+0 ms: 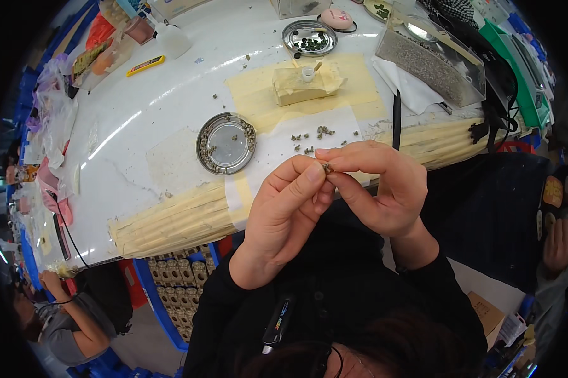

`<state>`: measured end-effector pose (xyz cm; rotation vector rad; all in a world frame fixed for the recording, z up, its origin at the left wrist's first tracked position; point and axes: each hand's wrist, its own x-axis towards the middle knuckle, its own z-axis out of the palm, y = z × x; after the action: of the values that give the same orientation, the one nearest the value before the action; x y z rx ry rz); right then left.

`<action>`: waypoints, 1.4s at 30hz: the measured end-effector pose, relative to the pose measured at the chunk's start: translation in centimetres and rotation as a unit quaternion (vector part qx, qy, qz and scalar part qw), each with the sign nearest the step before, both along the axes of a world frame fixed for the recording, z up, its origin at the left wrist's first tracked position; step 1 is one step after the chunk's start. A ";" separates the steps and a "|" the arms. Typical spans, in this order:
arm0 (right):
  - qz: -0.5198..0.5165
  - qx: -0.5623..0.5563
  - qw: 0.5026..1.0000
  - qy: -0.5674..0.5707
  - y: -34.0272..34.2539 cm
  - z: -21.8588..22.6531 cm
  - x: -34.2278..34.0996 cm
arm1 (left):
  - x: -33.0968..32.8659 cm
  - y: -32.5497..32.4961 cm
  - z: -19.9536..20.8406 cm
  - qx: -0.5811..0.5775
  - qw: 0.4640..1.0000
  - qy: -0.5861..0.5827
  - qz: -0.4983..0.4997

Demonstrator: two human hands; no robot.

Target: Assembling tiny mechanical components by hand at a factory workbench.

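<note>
Small grey part (pixel 327 167): our left hand (pixel 285 205) and right hand (pixel 388 189) pinch it at their fingertips; we'd do best gripping lightly, above the white paper (pixel 274 146).

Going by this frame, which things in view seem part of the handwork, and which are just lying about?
Seemingly in use:
left hand and right hand, fingertips together at a small part
loose small parts on white paper
round metal dish holding similar parts

Apparently just lying about:
slim yellow tool
pink rounded object
crumpled plastic bags, far left
</note>
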<state>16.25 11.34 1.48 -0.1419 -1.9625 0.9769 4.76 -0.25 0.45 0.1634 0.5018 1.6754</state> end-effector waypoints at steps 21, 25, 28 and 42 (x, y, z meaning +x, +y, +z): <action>-0.006 -0.037 0.999 0.007 -0.1 -0.6 0.2 | 0.8 0.1 -0.9 0.040 0.980 0.154 0.118; -0.005 -0.054 0.999 0.003 -0.3 -0.4 0.2 | 0.9 0.2 -1.1 0.050 0.971 0.187 0.140; -0.003 -0.061 0.998 0.006 -0.3 -0.6 0.2 | 1.0 0.2 -1.0 0.042 0.969 0.193 0.148; 0.015 -0.142 0.989 -0.030 -0.5 -0.3 0.3 | 0.8 0.0 -1.0 0.018 0.979 0.165 0.119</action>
<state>16.51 10.85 1.18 -0.3053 -1.8751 1.2832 5.56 -0.23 -0.51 0.4269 0.7625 1.9018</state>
